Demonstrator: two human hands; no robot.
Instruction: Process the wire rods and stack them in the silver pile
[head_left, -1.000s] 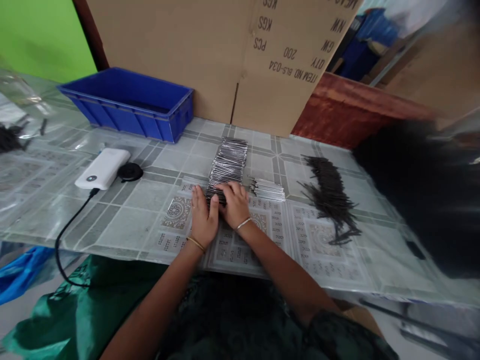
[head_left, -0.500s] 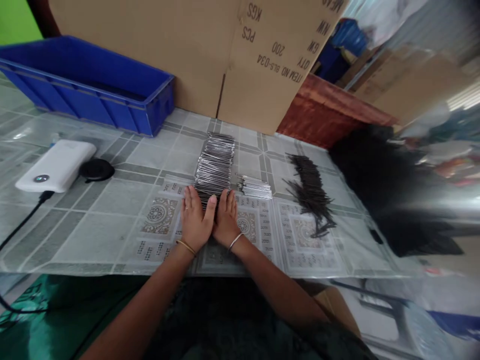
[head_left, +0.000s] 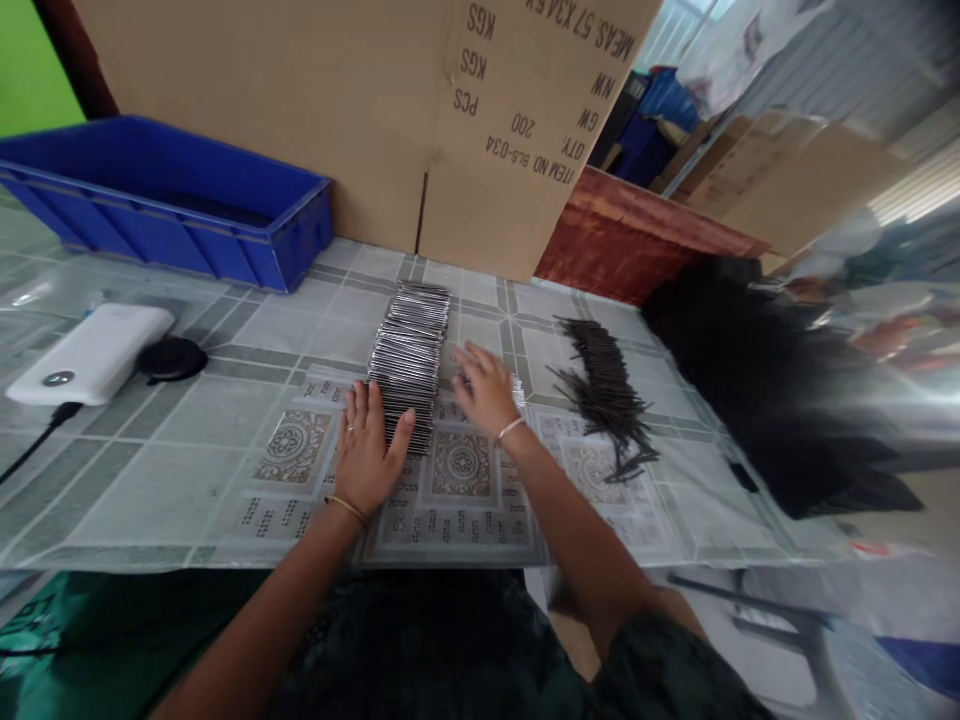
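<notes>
A long row of thin silver metal rods (head_left: 409,350) lies side by side on the table. My left hand (head_left: 369,445) rests flat along the row's left edge near its front end, fingers stretched and thumb apart, gripping nothing. To the right of the row, my right hand (head_left: 486,388) is over a smaller group of silver rods (head_left: 518,391), its fingers spread. That hand hides most of the small group. Farther right lies a pile of dark thin rods (head_left: 604,370), tangled at its front end. Patterned clear mats (head_left: 461,465) lie under the hands.
At the back left stands a blue bin (head_left: 225,235), beside a large cardboard sheet (head_left: 360,120). A white power bank (head_left: 97,350) with a cable and a round black object (head_left: 172,358) are left. Black material (head_left: 735,370) lies right.
My right hand has moved right, from the front of the long row to the small silver group, and its fingers have spread. My left hand stays at the row. The view has shifted slightly.
</notes>
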